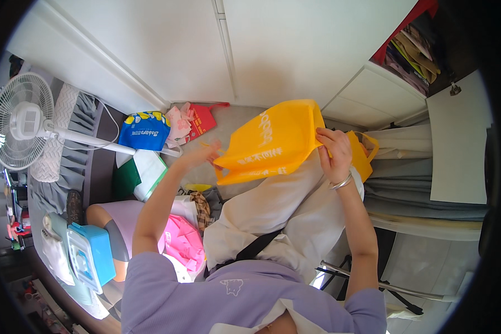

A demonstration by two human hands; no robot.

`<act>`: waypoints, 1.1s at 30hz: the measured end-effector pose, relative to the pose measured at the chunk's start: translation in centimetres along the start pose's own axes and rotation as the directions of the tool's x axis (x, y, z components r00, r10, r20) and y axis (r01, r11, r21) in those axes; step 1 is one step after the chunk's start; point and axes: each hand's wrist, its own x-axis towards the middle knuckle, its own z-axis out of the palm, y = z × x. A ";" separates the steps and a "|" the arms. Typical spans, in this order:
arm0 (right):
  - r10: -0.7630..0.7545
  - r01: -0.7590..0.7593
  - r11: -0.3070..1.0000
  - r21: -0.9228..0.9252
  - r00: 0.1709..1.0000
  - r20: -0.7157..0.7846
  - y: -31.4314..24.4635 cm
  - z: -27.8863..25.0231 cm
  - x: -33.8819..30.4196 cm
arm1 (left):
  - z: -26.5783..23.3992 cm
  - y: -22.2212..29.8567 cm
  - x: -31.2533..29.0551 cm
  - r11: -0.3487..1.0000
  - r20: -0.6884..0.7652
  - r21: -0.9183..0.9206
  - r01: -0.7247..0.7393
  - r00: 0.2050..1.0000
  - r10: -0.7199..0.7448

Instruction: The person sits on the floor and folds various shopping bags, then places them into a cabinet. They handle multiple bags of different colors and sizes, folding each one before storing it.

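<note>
A bright yellow shopping bag point(270, 142) with white print is stretched out above my lap, tilted on its side. My right hand point(335, 151) pinches its right edge between thumb and fingers; a bracelet circles that wrist. At the bag's left end, my left hand point(201, 156) closes on its edge or handle, though motion smears the fingers slightly. Another yellow bag with a handle loop point(363, 156) lies behind my right hand, beside my knee. The inside of the stretched bag is hidden.
White cabinet doors point(295, 50) rise ahead. Blue point(145, 131), red point(202, 119) and green-and-white bags point(150, 172) lie on the left, near a standing fan point(25, 122). A pink bag point(183, 244) and a blue lidded box point(92, 253) are nearer. Folded grey cloth point(417, 183) is at right.
</note>
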 end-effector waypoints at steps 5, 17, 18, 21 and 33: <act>0.028 -0.028 1.000 0.000 0.999 -0.027 0.2 -0.2 -0.2 | 3.9 0.9 -1.3 0.896 -0.152 -0.442 -0.040 0.988 -0.031; 0.238 -0.237 0.971 -0.019 0.971 0.028 2.1 -3.1 -2.6 | 2.3 9.8 -1.6 0.880 -0.641 0.113 -0.461 0.643 0.419; 0.254 -0.254 0.967 -0.022 0.967 0.023 2.1 -3.3 -2.7 | 2.0 9.7 -1.7 0.902 -0.604 0.062 -0.427 0.703 0.375; 0.295 -0.294 0.955 -0.021 0.956 0.013 2.3 -3.8 -3.3 | 2.5 10.3 -2.2 0.933 -0.499 0.204 -0.297 0.788 0.361; 0.451 -0.816 0.270 0.511 0.576 0.682 3.6 -6.2 -1.9 | 5.3 13.0 -3.1 0.847 -0.484 -0.146 -0.512 0.783 0.390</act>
